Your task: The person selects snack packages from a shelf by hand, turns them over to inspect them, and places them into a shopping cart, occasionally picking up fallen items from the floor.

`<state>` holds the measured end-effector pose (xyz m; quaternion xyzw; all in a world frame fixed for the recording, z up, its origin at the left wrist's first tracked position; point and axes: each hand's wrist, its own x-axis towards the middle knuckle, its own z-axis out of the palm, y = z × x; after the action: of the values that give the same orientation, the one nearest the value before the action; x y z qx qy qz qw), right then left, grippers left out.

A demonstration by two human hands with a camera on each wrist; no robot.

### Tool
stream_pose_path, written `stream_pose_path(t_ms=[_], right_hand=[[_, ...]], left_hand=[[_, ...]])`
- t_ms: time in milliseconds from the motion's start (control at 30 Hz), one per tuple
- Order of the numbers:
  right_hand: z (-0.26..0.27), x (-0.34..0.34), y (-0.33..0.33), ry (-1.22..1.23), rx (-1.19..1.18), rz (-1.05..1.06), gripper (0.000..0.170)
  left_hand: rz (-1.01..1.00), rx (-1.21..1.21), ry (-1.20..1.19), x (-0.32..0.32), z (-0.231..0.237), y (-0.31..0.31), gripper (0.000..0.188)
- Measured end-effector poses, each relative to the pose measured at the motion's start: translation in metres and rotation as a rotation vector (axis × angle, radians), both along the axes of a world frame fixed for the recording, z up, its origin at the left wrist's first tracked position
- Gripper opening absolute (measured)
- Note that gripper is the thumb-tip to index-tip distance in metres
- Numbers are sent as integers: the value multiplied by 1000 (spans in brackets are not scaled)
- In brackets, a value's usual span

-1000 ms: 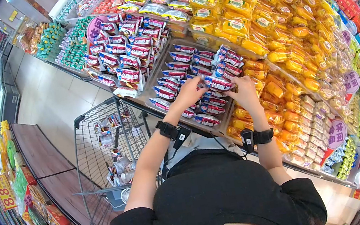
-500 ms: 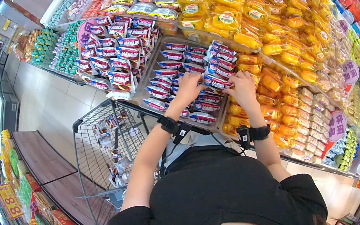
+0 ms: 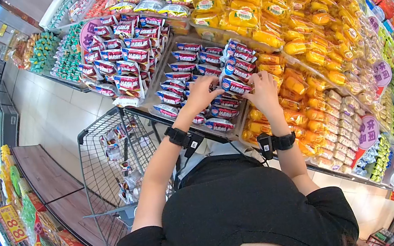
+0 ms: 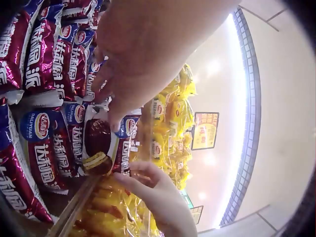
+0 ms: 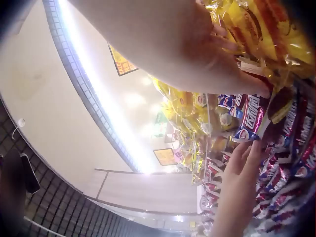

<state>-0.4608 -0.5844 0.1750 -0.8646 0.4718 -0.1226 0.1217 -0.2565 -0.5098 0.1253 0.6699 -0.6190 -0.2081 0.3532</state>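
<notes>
- Packet (image 3: 235, 86): magenta-red, blue at one end, white lettering.
- Neighbouring packets (image 3: 132, 56): matching magenta-red, blue and white.
- Pie picture (image 4: 98, 140): dark brown, yellowish layers.
- Large packs (image 3: 242, 16): yellow, pale labels.
- Shirt (image 3: 228, 204): plain black.
- Wristbands (image 3: 177, 136): black.
- Cart (image 3: 99, 123): dark grey wire grid.
- Floor (image 3: 46, 91): pale, darker tile lines.
- Oval sign (image 3: 368, 132): lilac, dark purple characters.
- Price sign (image 3: 11, 223): yellow, red digits.
- Ledge (image 3: 46, 179): brown, darker lengthwise streaks.

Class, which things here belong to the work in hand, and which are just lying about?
Apparently in the work: left hand, right hand, red-and-blue packet between them, tray of similar packets.

Just about: yellow packets, round purple sign, green packets.
</notes>
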Motion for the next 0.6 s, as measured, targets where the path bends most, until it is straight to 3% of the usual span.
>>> stream_pose_path(t_ms=[267,367,433,500,567,600], right_hand=[[19,2,11,-21,-40,-4,44],[28,7,9,-233,-5,87,35],[39,21,14,-408,-65,184,21],[50,35,24,-504,-23,261,17],[50,51,34,-540,18,321,15],[49,59,38,-542,9,358,15]], left_hand=[[64,-64,329,7,24,23,29],[65,17,472,21,60,53,25],[11,-30,791,41,63,76,23],[-61,-52,904,72,87,115,26],[-127,-278,1381,105,84,162,27],[-134,-537,1570,118,82,179,26]])
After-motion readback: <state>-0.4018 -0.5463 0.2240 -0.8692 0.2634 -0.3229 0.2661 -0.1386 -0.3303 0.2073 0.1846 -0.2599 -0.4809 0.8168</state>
